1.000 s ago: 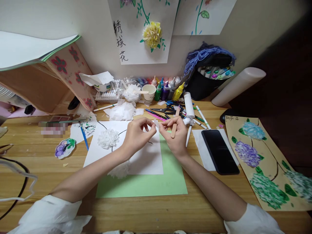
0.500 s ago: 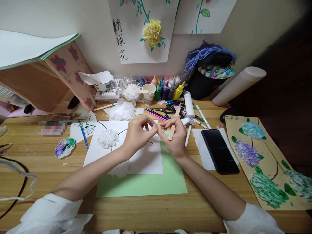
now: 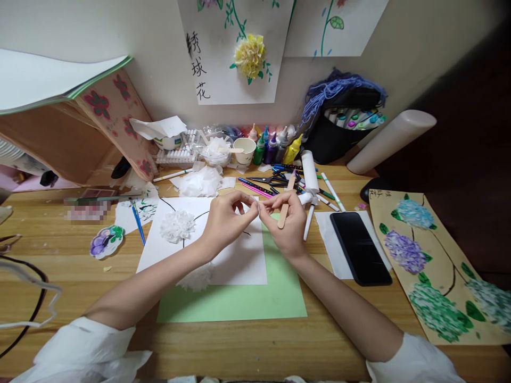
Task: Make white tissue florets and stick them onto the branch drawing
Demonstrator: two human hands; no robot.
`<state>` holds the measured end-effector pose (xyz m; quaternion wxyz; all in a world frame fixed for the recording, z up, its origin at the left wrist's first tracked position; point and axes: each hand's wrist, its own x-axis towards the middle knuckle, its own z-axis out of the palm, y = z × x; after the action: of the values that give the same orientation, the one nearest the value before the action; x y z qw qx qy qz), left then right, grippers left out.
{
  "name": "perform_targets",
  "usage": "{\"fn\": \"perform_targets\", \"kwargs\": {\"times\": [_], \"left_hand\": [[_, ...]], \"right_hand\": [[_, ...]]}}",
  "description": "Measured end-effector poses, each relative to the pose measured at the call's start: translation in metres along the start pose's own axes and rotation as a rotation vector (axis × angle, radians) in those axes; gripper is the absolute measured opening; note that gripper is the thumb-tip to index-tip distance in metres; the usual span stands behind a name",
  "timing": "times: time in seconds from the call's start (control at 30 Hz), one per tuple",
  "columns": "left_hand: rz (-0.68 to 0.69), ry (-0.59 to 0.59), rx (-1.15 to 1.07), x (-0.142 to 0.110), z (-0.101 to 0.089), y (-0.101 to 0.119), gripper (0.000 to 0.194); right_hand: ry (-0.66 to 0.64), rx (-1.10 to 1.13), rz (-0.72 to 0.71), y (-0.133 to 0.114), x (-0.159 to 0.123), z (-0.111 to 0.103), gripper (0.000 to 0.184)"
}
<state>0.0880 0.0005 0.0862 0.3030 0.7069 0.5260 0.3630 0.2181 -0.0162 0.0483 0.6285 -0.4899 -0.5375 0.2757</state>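
Above a white sheet (image 3: 243, 266), the fingertips of both hands meet. My left hand (image 3: 223, 221) is closed in a pinch of thumb and forefinger. My right hand (image 3: 292, 234) pinches at the same spot, with a flat wooden craft stick (image 3: 283, 217) held slanting through its fingers. A tiny pale bit seems to be between the fingertips, too small to name. Left of my left hand, a ruffled white paper flower (image 3: 178, 226) sits on the sheet among drawn black stems. Another white flower (image 3: 197, 277) lies lower down, partly hidden by my left forearm.
A green sheet (image 3: 239, 306) lies under the white one. Behind are torn white tissue (image 3: 199, 182), a paper cup (image 3: 244, 151), paint bottles (image 3: 275, 148), scissors (image 3: 265, 181) and markers. A phone (image 3: 360, 247) and a flower picture (image 3: 435, 266) lie right; a paint palette (image 3: 106, 242) lies left.
The craft stick in my right hand has tipped slightly, its lower end shifting a little right. Both hands stay almost in place, fingertips still together.
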Motion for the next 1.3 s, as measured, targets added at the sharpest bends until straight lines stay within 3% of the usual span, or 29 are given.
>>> {"fn": "perform_targets", "kwargs": {"times": [0.2,0.63,0.9,1.3], "left_hand": [[0.018,0.018,0.006,0.0006,0.0012,0.0014,0.013],[0.040,0.048,0.008,0.0005,-0.0013,-0.0009,0.007],[0.045,0.026,-0.004,-0.0003,-0.0019,-0.0011,0.013],[0.107,-0.025,0.033,-0.0005,-0.0010,-0.0033,0.006]], "right_hand": [[-0.002,-0.062,-0.046,-0.0023,-0.0023,0.0011,0.023],[0.032,0.047,0.062,-0.0010,0.0024,0.0003,0.023],[-0.064,0.066,0.146,-0.0005,0.0007,0.0020,0.027],[-0.078,0.129,0.214,-0.0023,0.0054,-0.0032,0.027]]}}
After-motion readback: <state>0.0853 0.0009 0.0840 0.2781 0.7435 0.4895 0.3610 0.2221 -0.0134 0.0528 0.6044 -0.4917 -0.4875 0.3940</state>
